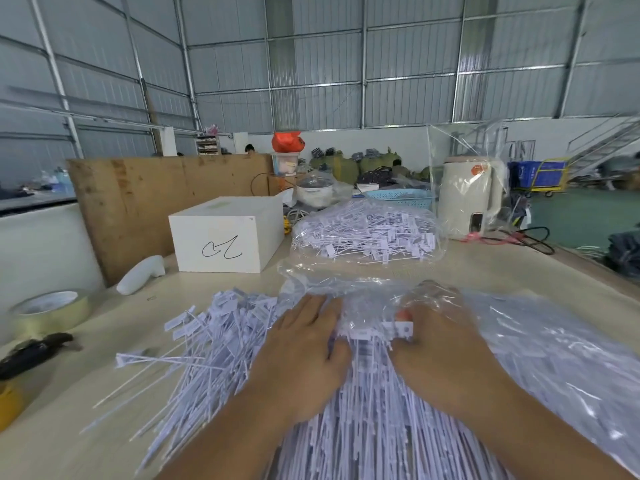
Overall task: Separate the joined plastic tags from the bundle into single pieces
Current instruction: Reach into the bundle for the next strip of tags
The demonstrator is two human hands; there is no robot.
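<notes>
A bundle of joined white plastic tags (372, 336) lies in front of me, heads away, long tails fanning toward me. My left hand (304, 355) rests flat on its left side, fingers fairly straight and thumb against the bundle. My right hand (443, 355) is on its right side, fingers curled under crinkled clear plastic, and it pinches the strip of tag heads at the bundle's top. Left of my hands spreads a loose pile of single tags (214, 344).
A clear bag full of tags (367, 230) sits behind, and another clear bag (561, 358) lies at the right. A white box (225, 233), white handle-shaped tool (142, 275), tape roll (48, 310) and black tool (31, 355) stand left. A kettle (471, 199) is back right.
</notes>
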